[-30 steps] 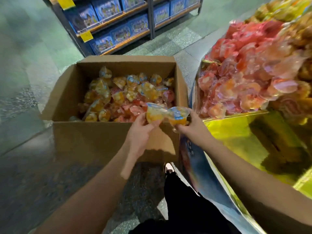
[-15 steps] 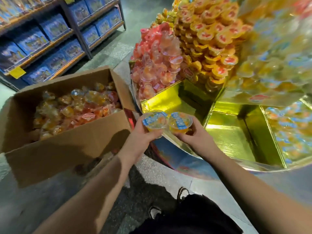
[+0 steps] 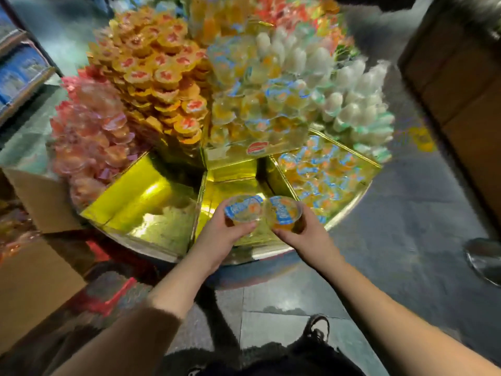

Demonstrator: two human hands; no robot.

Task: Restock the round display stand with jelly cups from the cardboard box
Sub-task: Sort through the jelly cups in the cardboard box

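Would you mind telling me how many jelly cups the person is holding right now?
2. One jelly cup sits in the left hand, the other cup in the right hand, side by side over the display stand. No further held cups are visible.

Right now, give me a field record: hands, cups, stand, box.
left hand: left hand holds left cup, blue-and-orange lid up
right hand: right hand holds right cup, tilted toward the left cup
cups: side by side, rims touching or nearly so, over the stand's near edge
stand: stand round, gold compartments; the one under the cups looks bare, the one to its right holds matching cups
upper tiers: piles of pink, yellow and white cups
box: box at far left, mostly out of frame
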